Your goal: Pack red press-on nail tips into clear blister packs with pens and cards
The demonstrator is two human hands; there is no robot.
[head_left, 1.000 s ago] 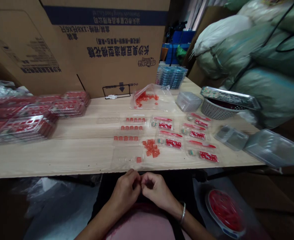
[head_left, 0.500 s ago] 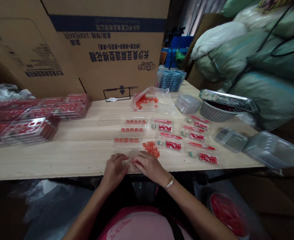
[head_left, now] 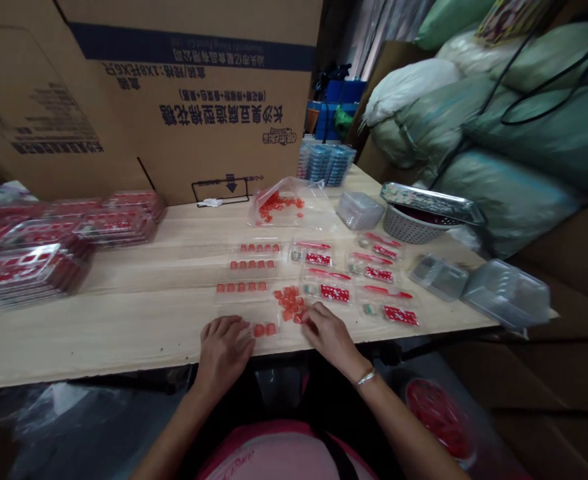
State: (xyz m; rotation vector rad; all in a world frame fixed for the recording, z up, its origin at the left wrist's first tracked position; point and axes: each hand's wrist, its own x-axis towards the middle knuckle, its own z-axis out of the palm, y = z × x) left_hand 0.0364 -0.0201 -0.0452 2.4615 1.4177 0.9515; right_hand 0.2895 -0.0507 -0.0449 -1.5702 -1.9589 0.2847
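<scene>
My left hand [head_left: 224, 350] lies at the near table edge with curled fingers, gripping the left end of a clear plastic tray [head_left: 268, 341]. Two small translucent red squares [head_left: 265, 330] sit in that tray, just right of my fingers. To the right, my right hand [head_left: 331, 337] is closed in a pinch on a red square [head_left: 298, 319] at the near side of a loose pile of red squares [head_left: 288, 300]. Beyond my left hand are several clear trays, each with a row of red squares [head_left: 241, 287].
Packs with red knives and dotted red packets [head_left: 335, 293] lie right of the pile. An open bag of red pieces [head_left: 281, 207] is behind. Stacked red packs [head_left: 29, 267] stand left; empty clear trays [head_left: 507, 293] and a grey basket [head_left: 414, 223] right. A carton [head_left: 189, 133] walls the back.
Both hands rose from my lap to the near tray. My right hand then moved right to the pile, leaving a second red square in the tray. The view shifted slightly.
</scene>
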